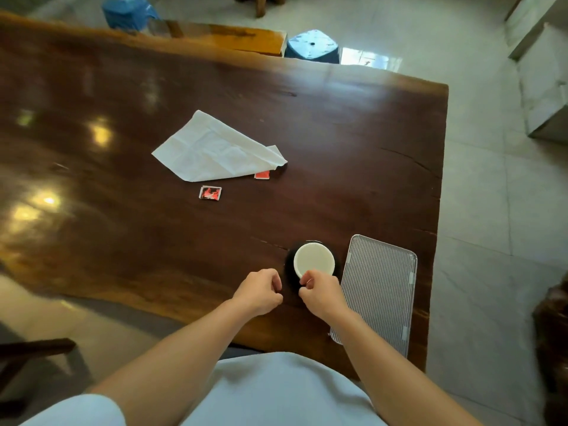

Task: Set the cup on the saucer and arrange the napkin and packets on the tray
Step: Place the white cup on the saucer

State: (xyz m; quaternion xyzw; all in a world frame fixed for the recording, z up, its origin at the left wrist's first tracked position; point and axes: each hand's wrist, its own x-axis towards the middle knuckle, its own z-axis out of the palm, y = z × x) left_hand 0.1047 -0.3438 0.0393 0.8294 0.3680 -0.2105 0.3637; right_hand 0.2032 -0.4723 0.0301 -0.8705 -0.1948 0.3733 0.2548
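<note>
Fingers [307, 279] touch one cup [313, 260]; one napkin [212, 149], two packets [210, 192].

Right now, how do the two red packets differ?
Near packet lies fully exposed, apart from the napkin; far packet is half hidden under the napkin's edge. Near one shows a red, black and white print; far one shows only plain red. Both sit on the table, not the tray.

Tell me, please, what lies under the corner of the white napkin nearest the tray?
A red packet pokes out from under the napkin at its folded-over right corner. Only its lower edge shows; the rest is covered. Whether anything else lies beneath cannot be seen. A second packet lies uncovered on the table.
</note>
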